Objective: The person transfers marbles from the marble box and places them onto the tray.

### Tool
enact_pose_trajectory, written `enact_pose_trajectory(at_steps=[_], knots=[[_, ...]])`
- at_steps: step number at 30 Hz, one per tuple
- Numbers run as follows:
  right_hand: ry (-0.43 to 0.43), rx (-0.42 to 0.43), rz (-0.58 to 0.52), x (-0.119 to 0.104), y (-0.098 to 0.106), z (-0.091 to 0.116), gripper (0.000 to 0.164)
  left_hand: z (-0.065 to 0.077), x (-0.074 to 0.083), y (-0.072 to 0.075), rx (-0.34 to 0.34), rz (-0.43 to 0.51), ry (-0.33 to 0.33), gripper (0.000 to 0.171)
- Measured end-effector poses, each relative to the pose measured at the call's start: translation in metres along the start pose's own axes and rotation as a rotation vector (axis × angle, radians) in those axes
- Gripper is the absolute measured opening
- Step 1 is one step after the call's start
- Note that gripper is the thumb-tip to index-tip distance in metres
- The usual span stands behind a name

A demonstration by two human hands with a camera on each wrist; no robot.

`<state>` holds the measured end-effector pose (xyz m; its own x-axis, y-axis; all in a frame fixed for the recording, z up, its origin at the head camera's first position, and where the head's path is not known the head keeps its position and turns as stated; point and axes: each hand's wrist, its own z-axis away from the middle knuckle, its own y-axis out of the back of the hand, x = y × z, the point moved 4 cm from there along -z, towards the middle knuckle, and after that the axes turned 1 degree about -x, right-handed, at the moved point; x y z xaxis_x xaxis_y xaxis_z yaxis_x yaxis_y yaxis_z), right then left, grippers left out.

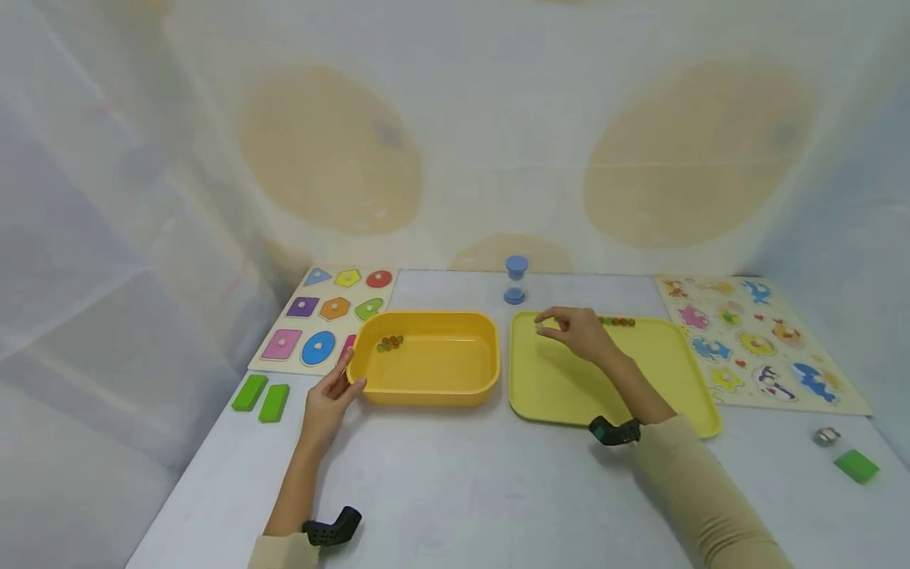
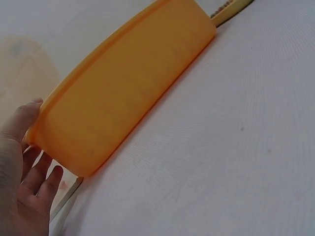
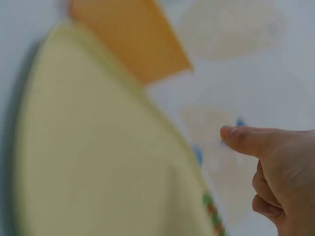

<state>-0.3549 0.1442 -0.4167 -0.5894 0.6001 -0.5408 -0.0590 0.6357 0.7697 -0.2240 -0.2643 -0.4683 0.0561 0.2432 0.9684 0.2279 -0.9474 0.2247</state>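
My left hand (image 1: 330, 403) holds the left end of a yellow plastic bin (image 1: 426, 397), thumb at its rim and other fingers around the end wall, as the left wrist view shows. Several small green and reddish-brown marbles (image 1: 389, 343) lie in the bin's back left part. Over the back left of a pale yellow tray (image 1: 554, 395), my right hand (image 1: 579, 332) pinches what looks like a tiny greenish marble between thumb and forefinger; the thumb hides it in the right wrist view. A row of marbles (image 1: 617, 322) lies along the tray's back edge, partly behind that hand.
A blue sand timer (image 1: 516, 280) stands behind the bin and tray. Shape puzzle board (image 1: 290, 324) lies left, animal puzzle board (image 1: 764, 340) right. Green blocks (image 1: 273, 403) sit at left; another green block (image 1: 856, 466) and a small grey object (image 1: 826, 436) at right.
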Motion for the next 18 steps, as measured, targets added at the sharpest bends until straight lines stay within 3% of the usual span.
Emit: enact_pose_trajectory(at_steps=[4, 9, 13, 18], knots=[[-0.122, -0.031, 0.061, 0.044, 0.010, 0.034, 0.024, -0.001, -0.001, 0.000, 0.004, 0.004, 0.021, 0.056], [-0.170, -0.037, 0.089, 0.067, 0.014, 0.050, 0.024, 0.000, -0.001, 0.002, 0.008, 0.005, 0.042, 0.055], [-0.166, -0.038, 0.074, 0.066, 0.015, 0.052, 0.031, 0.001, 0.001, 0.000, 0.006, 0.013, 0.041, 0.055], [-0.072, 0.024, -0.007, 0.036, 0.014, 0.037, 0.038, 0.002, 0.003, -0.002, 0.004, 0.015, 0.050, 0.058]])
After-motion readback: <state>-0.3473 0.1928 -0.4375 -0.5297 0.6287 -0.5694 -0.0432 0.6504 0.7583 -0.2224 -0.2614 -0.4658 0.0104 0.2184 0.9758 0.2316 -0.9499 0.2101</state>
